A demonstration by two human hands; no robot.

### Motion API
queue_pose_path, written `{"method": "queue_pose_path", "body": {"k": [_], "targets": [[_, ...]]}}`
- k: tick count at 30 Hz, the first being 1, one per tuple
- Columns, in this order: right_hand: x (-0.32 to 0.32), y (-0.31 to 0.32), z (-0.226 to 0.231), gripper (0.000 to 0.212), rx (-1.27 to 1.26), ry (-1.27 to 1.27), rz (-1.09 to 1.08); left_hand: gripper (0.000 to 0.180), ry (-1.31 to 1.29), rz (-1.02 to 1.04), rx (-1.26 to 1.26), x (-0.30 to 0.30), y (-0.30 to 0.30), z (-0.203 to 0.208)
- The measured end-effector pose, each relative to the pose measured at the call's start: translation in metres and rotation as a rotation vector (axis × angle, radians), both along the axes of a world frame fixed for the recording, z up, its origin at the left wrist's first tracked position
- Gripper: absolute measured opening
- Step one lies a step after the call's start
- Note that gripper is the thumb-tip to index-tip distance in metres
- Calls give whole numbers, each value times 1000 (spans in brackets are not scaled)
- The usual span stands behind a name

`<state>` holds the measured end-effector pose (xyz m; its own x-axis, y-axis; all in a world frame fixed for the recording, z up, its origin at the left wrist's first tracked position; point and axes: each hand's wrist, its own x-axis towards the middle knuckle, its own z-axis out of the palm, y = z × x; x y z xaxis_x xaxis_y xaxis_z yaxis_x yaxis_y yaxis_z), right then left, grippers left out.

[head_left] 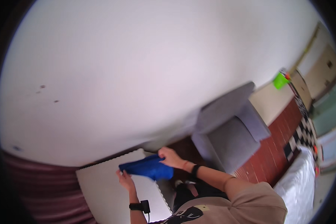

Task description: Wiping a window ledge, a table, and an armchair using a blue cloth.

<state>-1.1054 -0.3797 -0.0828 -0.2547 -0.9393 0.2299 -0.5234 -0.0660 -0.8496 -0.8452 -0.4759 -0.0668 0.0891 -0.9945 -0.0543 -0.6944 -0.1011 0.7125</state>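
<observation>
A blue cloth (148,168) stretches between my two hands, above the right part of a white table (108,183) with a scalloped edge. My left hand (126,181) pinches the cloth's left end between thumb and fingers. At the upper right edge of the cloth, my right hand (171,158) is closed on it, and the fabric hangs down below that grip. Both wrists wear dark bands, and a small black box with a cable sits at the left one.
A grey armchair (231,140) stands to the right against the white wall (138,74). Beyond it is a bright green bin (280,80) with things in it. A purple curtain (48,190) hangs at the left. A bed-like surface with a pale shiny cover (298,186) lies at right, beside the red-brown floor (265,160).
</observation>
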Motion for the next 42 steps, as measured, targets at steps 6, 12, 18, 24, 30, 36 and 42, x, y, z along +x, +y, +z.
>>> {"method": "queue_pose_path", "body": {"k": [6, 12, 18, 24, 30, 36, 42], "targets": [[-113, -55, 171, 24, -348, 53, 9, 15, 554, -242, -226, -89, -73, 156], [-132, -104, 355, 17, -930, 180, -375, 23, 906, -245, -928, -180, -107, 327], [-161, -138, 445, 43, -1374, 655, -508, 56, 184, -397, -1565, -247, -123, 403], [-156, -127, 335, 49, -848, 957, -541, 58, -338, -333, -1354, -263, -112, 305], [-187, -102, 163, 37, -689, 1047, -376, 46, -596, -504, -1264, -241, -106, 123], [-192, -84, 233, 49, -643, 940, -574, 56, -695, -333, -1491, -261, -104, 181], [-229, -92, 414, 50, -1075, 946, -811, 72, -393, -318, -1442, -319, -77, 386]]}}
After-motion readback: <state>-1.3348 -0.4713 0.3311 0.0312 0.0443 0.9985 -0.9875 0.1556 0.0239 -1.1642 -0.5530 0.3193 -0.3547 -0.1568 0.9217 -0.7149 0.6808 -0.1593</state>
